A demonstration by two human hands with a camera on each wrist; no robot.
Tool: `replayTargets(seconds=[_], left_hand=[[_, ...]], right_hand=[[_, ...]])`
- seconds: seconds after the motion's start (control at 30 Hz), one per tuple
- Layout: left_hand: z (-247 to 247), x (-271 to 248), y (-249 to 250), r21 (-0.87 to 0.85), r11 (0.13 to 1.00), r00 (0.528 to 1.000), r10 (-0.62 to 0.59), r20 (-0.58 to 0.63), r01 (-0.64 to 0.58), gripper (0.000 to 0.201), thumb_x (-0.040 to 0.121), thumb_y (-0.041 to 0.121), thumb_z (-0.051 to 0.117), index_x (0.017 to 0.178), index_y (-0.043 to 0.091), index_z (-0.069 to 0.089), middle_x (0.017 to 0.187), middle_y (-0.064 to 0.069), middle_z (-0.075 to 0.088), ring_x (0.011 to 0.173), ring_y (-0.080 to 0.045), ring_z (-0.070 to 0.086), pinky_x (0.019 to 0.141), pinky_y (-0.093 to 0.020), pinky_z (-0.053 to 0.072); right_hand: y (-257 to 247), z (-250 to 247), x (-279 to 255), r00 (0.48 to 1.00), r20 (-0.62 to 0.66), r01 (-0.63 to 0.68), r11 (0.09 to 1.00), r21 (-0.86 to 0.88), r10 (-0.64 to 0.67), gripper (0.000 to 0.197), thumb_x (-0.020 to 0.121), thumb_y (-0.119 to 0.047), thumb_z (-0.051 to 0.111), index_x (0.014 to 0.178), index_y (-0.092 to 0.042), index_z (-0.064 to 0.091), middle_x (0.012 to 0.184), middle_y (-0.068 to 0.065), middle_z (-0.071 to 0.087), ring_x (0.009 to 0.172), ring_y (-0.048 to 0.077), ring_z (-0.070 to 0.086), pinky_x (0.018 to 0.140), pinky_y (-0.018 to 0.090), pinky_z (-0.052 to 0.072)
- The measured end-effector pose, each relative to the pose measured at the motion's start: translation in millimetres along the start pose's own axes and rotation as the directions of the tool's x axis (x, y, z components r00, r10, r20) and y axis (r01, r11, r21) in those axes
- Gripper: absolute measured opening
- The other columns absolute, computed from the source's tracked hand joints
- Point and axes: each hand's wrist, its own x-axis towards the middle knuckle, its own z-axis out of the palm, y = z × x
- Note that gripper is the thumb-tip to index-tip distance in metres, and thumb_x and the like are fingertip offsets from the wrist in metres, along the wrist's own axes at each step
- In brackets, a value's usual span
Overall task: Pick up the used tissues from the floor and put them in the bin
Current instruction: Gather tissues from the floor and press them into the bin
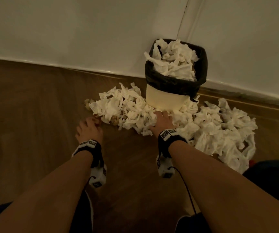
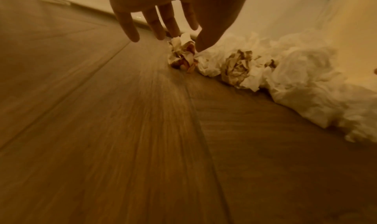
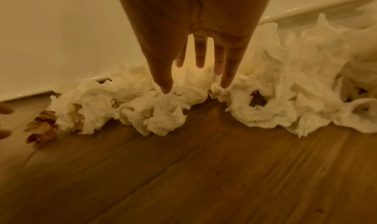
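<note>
A cream bin [image 1: 167, 100] with a black liner stands against the wall, heaped with white tissues [image 1: 174, 59]. Crumpled white tissues [image 1: 123, 108] lie on the wooden floor in a pile to the bin's left and front, and a bigger pile [image 1: 222, 132] spreads to its right. My left hand [image 1: 89, 126] hovers open, fingers spread, over a brown-stained tissue ball [image 2: 182, 54] at the pile's left edge. My right hand [image 1: 163, 119] reaches open over the tissues [image 3: 163, 114] in front of the bin, its fingertips [image 3: 166, 88] touching them.
The white wall and skirting board [image 1: 68, 64] run behind the bin. Bare wooden floor [image 1: 34, 106] stretches to the left and toward me. Another stained ball [image 2: 237, 69] sits in the pile. Dark clothing [image 1: 273, 179] shows at the lower right.
</note>
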Motion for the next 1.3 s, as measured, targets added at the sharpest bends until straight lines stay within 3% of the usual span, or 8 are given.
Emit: replayTargets(seconds=[0.17,0.33,0.43,0.6,0.7,1.0,1.17,1.3], left_hand=[[-0.2,12.5,2.7,-0.118,0.993,1.0,0.03,0.006,-0.029,0.045,0.088,0.039,0.054,0.13,0.03,0.041,0.137,-0.016,0.031,0.118,-0.041,0.04,0.096,-0.051,0.04],[3.1,22.9,7.0,-0.244,0.97,0.998,0.03,0.059,-0.015,0.041,0.089,0.032,0.058,0.128,0.03,0.046,0.148,-0.015,0.02,0.127,-0.04,0.037,0.1,-0.045,0.041],[7.2,29.4,-1.1,-0.186,0.982,0.994,0.041,0.104,-0.021,0.047,0.086,0.023,0.063,0.128,0.031,0.045,0.149,-0.012,0.017,0.126,-0.042,0.037,0.099,-0.046,0.042],[12.2,41.8,-19.2,-0.115,0.987,0.98,0.131,0.147,-0.115,0.044,0.083,0.012,0.064,0.123,0.025,0.051,0.137,-0.011,0.037,0.114,-0.039,0.049,0.094,-0.045,0.047],[12.2,45.1,-19.0,-0.108,0.984,0.976,0.156,0.151,-0.14,0.032,0.085,0.011,0.063,0.116,0.017,0.057,0.125,-0.013,0.046,0.104,-0.035,0.054,0.088,-0.038,0.048],[9.2,40.3,-5.5,-0.115,0.987,0.981,0.129,0.145,-0.113,0.025,0.087,0.01,0.058,0.112,0.011,0.057,0.118,-0.017,0.053,0.104,-0.034,0.054,0.075,-0.031,0.039],[7.3,34.0,-3.3,-0.146,0.983,0.981,0.13,0.143,-0.109,0.024,0.088,0.011,0.056,0.112,0.011,0.054,0.111,-0.015,0.059,0.098,-0.031,0.057,0.068,-0.03,0.04],[2.1,26.5,3.8,-0.209,0.971,0.983,0.143,0.119,-0.116,0.022,0.088,0.012,0.056,0.109,0.014,0.054,0.108,-0.012,0.061,0.094,-0.027,0.059,0.068,-0.028,0.041]], right_hand=[[4.1,12.4,2.4,0.999,0.044,-0.024,0.999,-0.047,0.026,0.062,0.091,-0.039,0.053,0.145,-0.035,0.022,0.157,0.003,0.006,0.143,0.037,0.008,0.11,0.05,0.029],[-2.4,20.5,6.6,0.999,-0.009,-0.044,0.998,-0.048,0.044,0.042,0.089,-0.032,0.057,0.129,-0.026,0.044,0.149,0.011,0.014,0.133,0.041,0.022,0.1,0.045,0.039],[0.4,26.7,10.1,0.996,-0.08,-0.04,0.999,-0.023,0.038,0.043,0.086,-0.026,0.061,0.125,-0.026,0.043,0.149,0.006,0.014,0.13,0.04,0.026,0.098,0.045,0.042],[4.8,33.2,23.8,0.99,-0.092,0.094,0.991,-0.101,-0.103,0.052,0.091,-0.017,0.05,0.139,-0.026,0.033,0.147,0.005,0.028,0.131,0.033,0.033,0.107,0.041,0.031],[1.9,34.2,27.4,0.996,-0.051,0.072,0.988,-0.134,-0.08,0.038,0.096,-0.024,0.039,0.133,-0.023,0.042,0.142,0.008,0.035,0.132,0.032,0.03,0.105,0.045,0.034],[-5.6,24.4,25.2,0.991,-0.125,0.041,0.999,-0.019,-0.044,0.031,0.095,-0.014,0.044,0.122,-0.004,0.056,0.131,0.02,0.049,0.12,0.035,0.047,0.103,0.038,0.039],[-1.9,18.3,15.7,0.985,-0.17,0.025,0.998,-0.057,-0.034,0.029,0.094,-0.018,0.043,0.12,-0.014,0.054,0.123,0.01,0.058,0.117,0.031,0.045,0.092,0.035,0.038],[-3.9,6.7,6.5,0.978,-0.203,0.027,0.998,-0.062,-0.039,0.03,0.095,-0.015,0.041,0.116,-0.017,0.061,0.117,0.01,0.062,0.116,0.03,0.047,0.091,0.034,0.04]])
